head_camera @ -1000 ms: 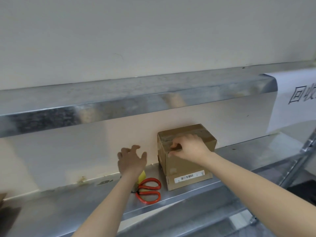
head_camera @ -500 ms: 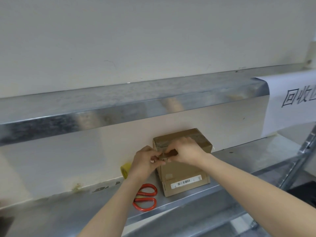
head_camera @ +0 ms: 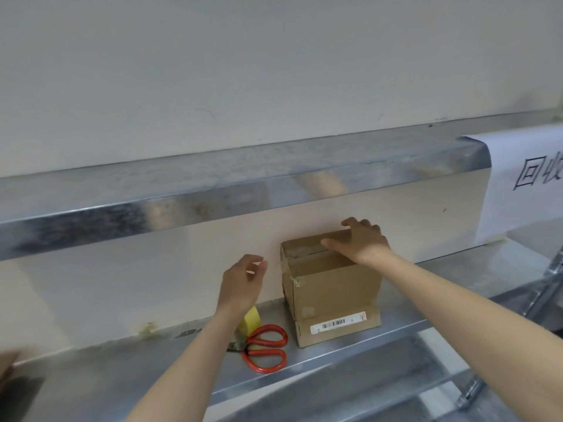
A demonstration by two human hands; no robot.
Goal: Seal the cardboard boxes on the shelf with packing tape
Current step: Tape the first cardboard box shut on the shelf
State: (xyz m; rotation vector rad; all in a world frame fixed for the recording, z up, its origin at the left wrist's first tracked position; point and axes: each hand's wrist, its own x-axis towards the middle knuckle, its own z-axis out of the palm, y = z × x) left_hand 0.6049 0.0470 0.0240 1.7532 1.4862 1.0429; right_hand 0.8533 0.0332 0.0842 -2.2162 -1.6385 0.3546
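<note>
Cardboard box stands on the metal shelf, against the wall. Probably light, stiff, crushable: hold by its sides. Right hand rests spread on top; left hand hovers beside, loosely curled, empty.

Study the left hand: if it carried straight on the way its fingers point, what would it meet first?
Probably the cardboard box: the left hand hangs just beside its left edge, fingers aimed that way. Depth is unclear; it might instead reach the wall behind.
</note>
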